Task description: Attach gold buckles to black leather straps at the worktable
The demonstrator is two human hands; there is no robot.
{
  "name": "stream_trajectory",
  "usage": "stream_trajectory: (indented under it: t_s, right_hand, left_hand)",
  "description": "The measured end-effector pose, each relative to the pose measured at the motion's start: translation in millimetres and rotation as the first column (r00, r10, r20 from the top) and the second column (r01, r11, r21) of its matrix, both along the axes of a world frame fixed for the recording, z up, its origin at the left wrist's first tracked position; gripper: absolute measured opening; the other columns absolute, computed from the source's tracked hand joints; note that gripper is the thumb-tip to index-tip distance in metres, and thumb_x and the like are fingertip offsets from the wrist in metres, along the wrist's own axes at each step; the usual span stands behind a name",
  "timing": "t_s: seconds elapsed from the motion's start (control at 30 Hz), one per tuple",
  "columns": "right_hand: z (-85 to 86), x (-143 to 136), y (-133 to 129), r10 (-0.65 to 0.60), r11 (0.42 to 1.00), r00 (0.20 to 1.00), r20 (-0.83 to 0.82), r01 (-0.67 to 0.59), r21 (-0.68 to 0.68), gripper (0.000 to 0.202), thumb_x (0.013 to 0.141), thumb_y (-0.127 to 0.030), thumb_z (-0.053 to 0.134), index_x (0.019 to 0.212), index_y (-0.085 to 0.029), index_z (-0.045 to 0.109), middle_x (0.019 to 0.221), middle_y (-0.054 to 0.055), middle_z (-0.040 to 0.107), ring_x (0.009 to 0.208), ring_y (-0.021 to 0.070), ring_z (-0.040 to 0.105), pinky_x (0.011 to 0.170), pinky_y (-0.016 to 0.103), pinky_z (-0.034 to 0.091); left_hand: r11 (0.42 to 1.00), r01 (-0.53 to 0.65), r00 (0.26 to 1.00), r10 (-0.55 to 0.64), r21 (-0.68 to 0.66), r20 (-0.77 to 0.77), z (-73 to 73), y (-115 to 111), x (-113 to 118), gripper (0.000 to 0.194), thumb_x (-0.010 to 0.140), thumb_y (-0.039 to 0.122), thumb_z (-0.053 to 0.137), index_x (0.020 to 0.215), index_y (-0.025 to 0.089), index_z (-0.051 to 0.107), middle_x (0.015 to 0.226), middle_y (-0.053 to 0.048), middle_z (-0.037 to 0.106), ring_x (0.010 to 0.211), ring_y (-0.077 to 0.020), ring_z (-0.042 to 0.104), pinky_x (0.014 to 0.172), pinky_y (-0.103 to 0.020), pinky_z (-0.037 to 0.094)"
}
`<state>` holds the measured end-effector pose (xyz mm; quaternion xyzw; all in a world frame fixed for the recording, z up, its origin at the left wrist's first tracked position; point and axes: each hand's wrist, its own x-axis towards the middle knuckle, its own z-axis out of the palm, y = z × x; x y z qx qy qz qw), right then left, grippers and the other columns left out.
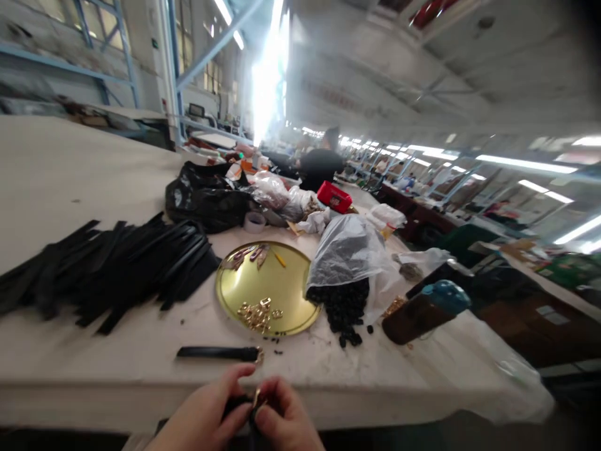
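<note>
Hands (284, 416) pinching black strip (237, 404), gold fitting (256, 396) | pale tabletop (141, 360), round gold tray (277, 275) | large hall (357, 81), ceiling lights (526, 164) lit

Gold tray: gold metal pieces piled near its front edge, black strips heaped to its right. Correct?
Wrong side: the head view shows the black strips heaped left of the gold tray. The gold metal pieces are piled near its front edge.

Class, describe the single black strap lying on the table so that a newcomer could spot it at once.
On the pale table, find the round gold tray. Between its near edge and the person's left hand lies one black strap. Unlike the heap of black strips behind it to the left, it lies apart, with gold metal at its right end.
</note>
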<state>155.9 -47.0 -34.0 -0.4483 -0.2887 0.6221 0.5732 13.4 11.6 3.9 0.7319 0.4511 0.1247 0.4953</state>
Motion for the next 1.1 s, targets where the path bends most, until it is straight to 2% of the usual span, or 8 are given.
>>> stream_trajectory:
  t_s: [0.17, 0.3, 0.47, 0.6, 0.73, 0.9, 1.0, 1.1]
  right_hand:
    - [14.1, 6, -4, 0.134, 0.99, 0.991, -0.01, -0.134, -0.045, 0.039, 0.06, -0.048, 0.072, 0.063, -0.018, 0.047, 0.06, -0.005, 0.043, 0.055, 0.0091, 0.037, 0.053, 0.02, 0.03]
    - [13.5, 12, -2, -0.03, 0.999, 0.969, 0.246, 0.02, 0.042, 0.032, 0.074, -0.046, 0.06, 0.063, -0.019, 0.045, 0.066, -0.003, 0.043, 0.059, 0.0108, 0.038, 0.056, 0.022, 0.033]
    - [3.8, 16, 2, -0.179, 0.984, 0.733, 0.656, 0.119, 0.136, 0.023, 0.079, -0.036, 0.055, 0.065, -0.02, 0.046, 0.07, 0.0, 0.054, 0.062, 0.0135, 0.047, 0.059, 0.025, 0.036]
    - [-2.9, 15, 1, -0.215, 0.976, 0.609, 0.763, 0.147, 0.158, 0.022, 0.078, -0.032, 0.055, 0.062, -0.021, 0.045, 0.072, 0.001, 0.058, 0.066, 0.0155, 0.052, 0.062, 0.026, 0.039]
    - [-7.6, 13, 1, -0.217, 0.975, 0.676, 0.704, 0.179, 0.129, 0.024, 0.075, -0.034, 0.06, 0.061, -0.021, 0.046, 0.073, 0.001, 0.06, 0.068, 0.0161, 0.054, 0.064, 0.027, 0.04]
    - [-6.4, 8, 6, -0.153, 0.977, 0.967, 0.206, 0.18, -0.118, 0.035, 0.066, -0.044, 0.069, 0.088, -0.022, 0.053, 0.068, -0.003, 0.058, 0.062, 0.0137, 0.054, 0.06, 0.025, 0.042]
    - [-2.5, 8, 6, -0.107, 0.964, 0.994, -0.027, 0.097, -0.246, 0.037, 0.068, -0.047, 0.066, 0.092, -0.021, 0.054, 0.068, -0.003, 0.058, 0.06, 0.0118, 0.052, 0.058, 0.023, 0.041]
    - [0.0, 8, 2, -0.027, 0.972, 0.996, -0.083, 0.007, -0.233, 0.038, 0.068, -0.047, 0.066, 0.093, -0.02, 0.057, 0.073, -0.002, 0.058, 0.064, 0.0116, 0.053, 0.061, 0.023, 0.041]
  left_hand:
    - [0.996, 0.074, 0.997, -0.074, -0.041, -0.014, 11.0, -3, 0, 0.017, 0.075, 0.029, 0.049, 0.085, 0.019, 0.058, 0.084, -0.002, 0.065, 0.079, -0.0181, 0.058, 0.069, -0.024, 0.041]
    - [0.991, 0.036, 0.999, -0.037, -0.129, -0.007, 10.7, -5, -4, 0.01, 0.073, 0.027, 0.049, 0.074, 0.018, 0.052, 0.067, 0.003, 0.058, 0.064, -0.0139, 0.052, 0.056, -0.021, 0.036]
    - [0.875, 0.07, 0.971, 0.052, -0.48, 0.235, 0.8, -9, -1, 0.015, 0.073, 0.03, 0.046, 0.083, 0.017, 0.047, 0.065, 0.004, 0.055, 0.051, -0.0095, 0.047, 0.051, -0.021, 0.037]
    - [0.839, 0.049, 0.962, 0.105, -0.541, 0.25, -2.0, -9, 6, 0.019, 0.07, 0.028, 0.048, 0.085, 0.017, 0.049, 0.067, 0.003, 0.056, 0.05, -0.0083, 0.046, 0.049, -0.021, 0.036]
    - [0.769, 0.067, 0.947, 0.151, -0.636, 0.283, -3.3, -8, 7, 0.022, 0.069, 0.028, 0.05, 0.088, 0.017, 0.05, 0.072, 0.003, 0.057, 0.054, -0.0086, 0.05, 0.053, -0.021, 0.038]
    - [0.855, 0.013, 0.947, 0.157, -0.519, 0.281, -18.2, -6, 3, 0.013, 0.075, 0.03, 0.049, 0.075, 0.018, 0.044, 0.06, 0.006, 0.049, 0.051, -0.0076, 0.045, 0.05, -0.019, 0.036]
    - [0.879, 0.012, 0.95, 0.139, -0.477, 0.28, -22.9, -5, 1, 0.009, 0.073, 0.024, 0.05, 0.073, 0.018, 0.043, 0.059, 0.008, 0.046, 0.051, -0.0071, 0.042, 0.049, -0.018, 0.034]
    - [0.904, 0.0, 0.964, 0.114, -0.428, 0.242, -18.0, -5, 0, 0.007, 0.074, 0.024, 0.048, 0.073, 0.018, 0.045, 0.06, 0.007, 0.046, 0.054, -0.0086, 0.044, 0.051, -0.019, 0.035]
